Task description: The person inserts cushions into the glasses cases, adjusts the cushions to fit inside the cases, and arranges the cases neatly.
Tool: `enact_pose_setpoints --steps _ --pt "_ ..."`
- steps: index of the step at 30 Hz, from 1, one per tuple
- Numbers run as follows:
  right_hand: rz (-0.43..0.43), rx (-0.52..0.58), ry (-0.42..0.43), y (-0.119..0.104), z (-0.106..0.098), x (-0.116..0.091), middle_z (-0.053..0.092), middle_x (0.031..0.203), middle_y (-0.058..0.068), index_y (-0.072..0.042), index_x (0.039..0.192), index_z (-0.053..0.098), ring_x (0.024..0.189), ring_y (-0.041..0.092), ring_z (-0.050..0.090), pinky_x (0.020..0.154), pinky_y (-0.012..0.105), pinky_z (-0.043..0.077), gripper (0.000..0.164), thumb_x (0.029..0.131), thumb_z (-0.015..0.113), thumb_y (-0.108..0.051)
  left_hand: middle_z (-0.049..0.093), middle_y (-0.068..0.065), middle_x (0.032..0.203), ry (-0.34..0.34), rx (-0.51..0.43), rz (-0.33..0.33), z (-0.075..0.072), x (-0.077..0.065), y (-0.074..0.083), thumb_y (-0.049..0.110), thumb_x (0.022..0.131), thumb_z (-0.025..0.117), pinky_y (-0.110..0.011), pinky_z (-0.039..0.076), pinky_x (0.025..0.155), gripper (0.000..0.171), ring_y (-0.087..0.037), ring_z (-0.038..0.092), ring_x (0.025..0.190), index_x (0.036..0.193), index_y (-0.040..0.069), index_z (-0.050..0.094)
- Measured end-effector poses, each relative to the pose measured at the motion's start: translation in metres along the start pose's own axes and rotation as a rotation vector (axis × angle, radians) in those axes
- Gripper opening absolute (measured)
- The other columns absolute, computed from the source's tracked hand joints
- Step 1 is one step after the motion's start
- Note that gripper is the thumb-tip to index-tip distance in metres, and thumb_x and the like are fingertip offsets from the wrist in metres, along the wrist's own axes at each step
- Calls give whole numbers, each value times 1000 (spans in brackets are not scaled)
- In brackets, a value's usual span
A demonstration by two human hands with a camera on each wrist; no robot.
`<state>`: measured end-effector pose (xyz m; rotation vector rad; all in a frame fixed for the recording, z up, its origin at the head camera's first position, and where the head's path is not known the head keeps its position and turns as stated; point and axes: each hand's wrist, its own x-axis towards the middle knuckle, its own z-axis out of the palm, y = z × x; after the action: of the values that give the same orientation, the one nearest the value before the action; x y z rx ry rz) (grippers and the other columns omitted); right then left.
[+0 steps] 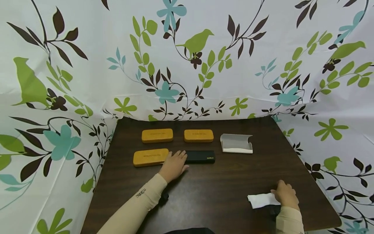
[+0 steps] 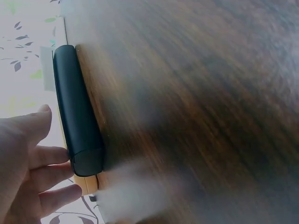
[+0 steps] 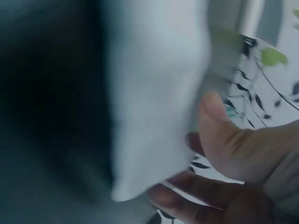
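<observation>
My left hand [image 1: 173, 166] reaches over the table, fingers spread and relaxed. Its fingertips are right at the left end of a black glasses case [image 1: 201, 157], which has small gold lettering. In the left wrist view, the thumb and fingers lie alongside the black case [image 2: 77, 107] without curling round it. My right hand [image 1: 286, 196], low at the right of the table, pinches a white folded piece [image 1: 262, 200] that looks like cloth or paper. The right wrist view shows this white piece [image 3: 154, 102] blurred, between the thumb and fingers.
A yellow case [image 1: 150, 157] lies just left of the left hand. Two more yellow cases, one at back left [image 1: 157, 136] and one at back centre [image 1: 198, 136], stand behind. A white open carton [image 1: 236, 144] sits right of them. Patterned curtain [image 1: 187, 107] borders the dark table [image 1: 228, 185].
</observation>
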<state>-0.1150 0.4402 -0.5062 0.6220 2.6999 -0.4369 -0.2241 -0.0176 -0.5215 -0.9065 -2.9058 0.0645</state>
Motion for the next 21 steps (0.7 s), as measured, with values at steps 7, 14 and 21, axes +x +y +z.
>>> enact_pose_setpoints --steps 7,14,21 --pt "41 79 15 20 11 1 40 118 52 25 117 34 108 66 41 83 69 41 66 89 69 -24 47 -3 147 6 -28 7 2 -3 -3 48 97 53 -54 40 104 55 -24 50 130 140 15 53" --pt "14 68 -12 20 12 4 53 109 46 24 105 55 102 62 51 82 63 46 51 89 67 -23 46 -4 147 13 -28 5 5 -2 -3 50 96 51 -54 40 104 57 -24 49 130 140 14 52" --pt "-50 39 -12 12 8 -1 61 97 40 16 89 66 96 58 56 81 60 48 29 91 63 -13 43 -5 149 12 -50 3 9 -1 -3 52 97 49 -57 36 106 58 -24 44 135 140 13 52"
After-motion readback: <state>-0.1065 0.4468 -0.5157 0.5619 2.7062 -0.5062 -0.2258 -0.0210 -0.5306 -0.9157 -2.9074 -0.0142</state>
